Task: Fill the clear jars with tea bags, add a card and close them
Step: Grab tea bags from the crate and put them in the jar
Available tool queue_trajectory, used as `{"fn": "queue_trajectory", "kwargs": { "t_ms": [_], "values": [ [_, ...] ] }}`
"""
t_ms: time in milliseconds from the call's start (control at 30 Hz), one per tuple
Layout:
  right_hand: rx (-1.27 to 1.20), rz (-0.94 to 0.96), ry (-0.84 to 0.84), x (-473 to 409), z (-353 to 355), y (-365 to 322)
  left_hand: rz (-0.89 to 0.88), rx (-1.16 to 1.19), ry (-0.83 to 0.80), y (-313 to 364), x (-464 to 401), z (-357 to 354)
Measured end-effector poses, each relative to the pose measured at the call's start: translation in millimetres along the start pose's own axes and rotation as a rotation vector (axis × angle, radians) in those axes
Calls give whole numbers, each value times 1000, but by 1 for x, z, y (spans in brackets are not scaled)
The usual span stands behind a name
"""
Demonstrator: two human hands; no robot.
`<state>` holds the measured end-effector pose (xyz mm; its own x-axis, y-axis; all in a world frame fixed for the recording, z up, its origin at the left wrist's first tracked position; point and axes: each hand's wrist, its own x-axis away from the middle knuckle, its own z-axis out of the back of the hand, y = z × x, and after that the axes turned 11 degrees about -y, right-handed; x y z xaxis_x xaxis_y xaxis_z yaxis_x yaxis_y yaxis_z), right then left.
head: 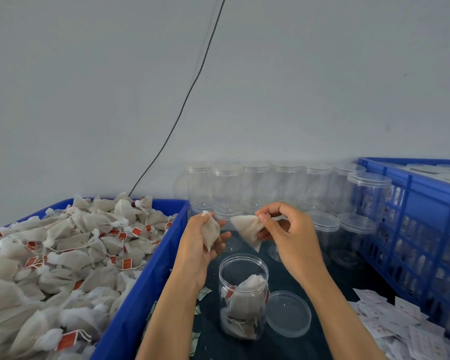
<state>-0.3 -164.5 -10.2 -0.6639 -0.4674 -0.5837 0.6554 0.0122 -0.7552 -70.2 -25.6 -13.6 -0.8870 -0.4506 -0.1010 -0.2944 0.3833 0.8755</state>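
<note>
Holding: two tea bags, one per hand, both up above the open jar (243, 294)
Left hand (205, 240): above and left of open jar, fingers curled round a tea bag (210, 233), grip closed on it, bag top sticks out past the thumb
Right hand (287, 235): above and right of open jar, thumb and fingers pinch second tea bag (247, 228) at its right edge, bag's point hangs down toward the jar
Open jar: clear, upright on dark desk (281, 344), no lid on, partly filled with tea bags, red tags visible through the wall
Lid (288, 313): clear, lying flat on desk, touching or just right of open jar, can't tell which
Tea bag bin (146, 281): blue, left of open jar, heaped with white tea bags with strings and red tags
Empty jars (255, 183): clear, lidded, in rows behind open jar against the wall, some stacked
Blue crate (421, 229): slatted, right of open jar, filled jars seen dimly through the slats
Cards (400, 326): loose white pile on desk, right of open jar, in front of crate
Paper scraps (202, 294): few, on desk just left of open jar, by the bin wall
Cable (187, 100): black, runs down the wall behind open jar, ends behind the bin
</note>
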Motion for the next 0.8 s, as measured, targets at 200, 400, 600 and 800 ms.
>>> {"fn": "queue_trajectory", "kwargs": {
  "t_ms": [200,400,600,800],
  "values": [
    [447,-122,-338,5,-4,9,52,-11,26,3,-3,2],
    [713,-53,-574,9,-16,4,9,-28,46,6,-4,10],
    [925,-181,-844,13,-23,4,-27,-141,61,6,-6,20],
    [810,-136,-714,13,-13,-8,-33,-410,109,4,-12,28]
  ]
}}
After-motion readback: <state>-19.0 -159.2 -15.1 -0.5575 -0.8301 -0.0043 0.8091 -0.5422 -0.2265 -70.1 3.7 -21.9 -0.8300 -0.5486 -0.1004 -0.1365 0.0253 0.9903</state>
